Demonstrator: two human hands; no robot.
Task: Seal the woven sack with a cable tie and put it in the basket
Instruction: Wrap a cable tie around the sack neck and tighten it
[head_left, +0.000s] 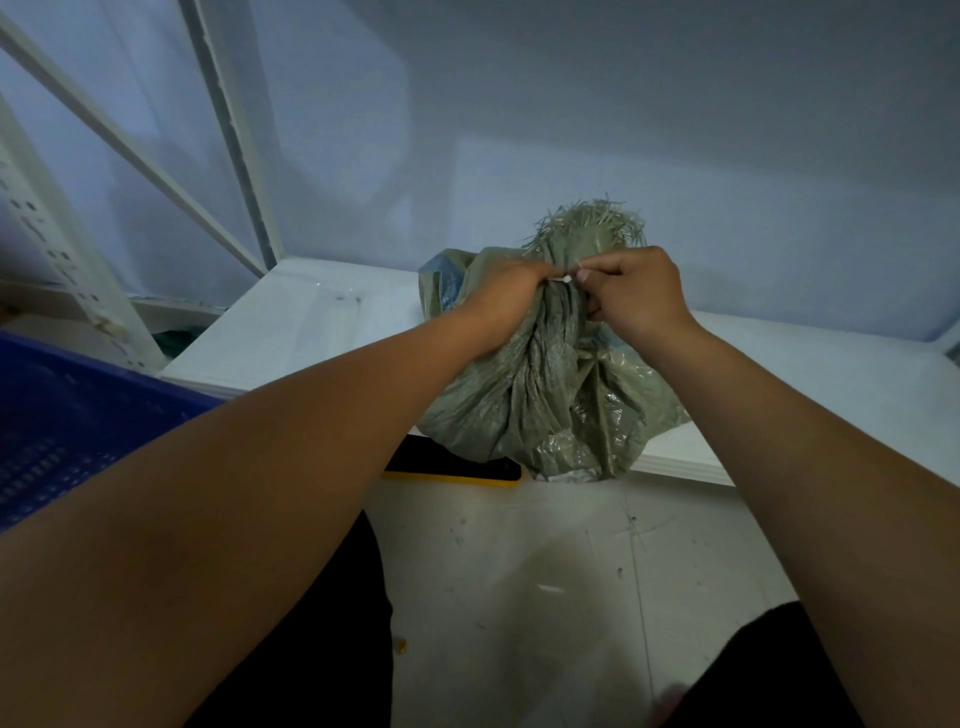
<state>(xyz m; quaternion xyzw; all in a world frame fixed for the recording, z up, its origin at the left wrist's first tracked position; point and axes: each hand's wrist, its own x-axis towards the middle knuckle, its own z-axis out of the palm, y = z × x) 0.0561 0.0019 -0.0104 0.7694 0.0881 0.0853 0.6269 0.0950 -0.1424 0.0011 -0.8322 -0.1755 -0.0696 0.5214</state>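
The woven sack (545, 395) was stood at the front edge of the white platform (311, 332), its gathered neck clenched in the curled fingers of the left hand (506, 296). A white cable tie (565, 280) at that neck was pinched by the right hand (631, 291), and the blue basket (62, 415) was seen left of the platform.
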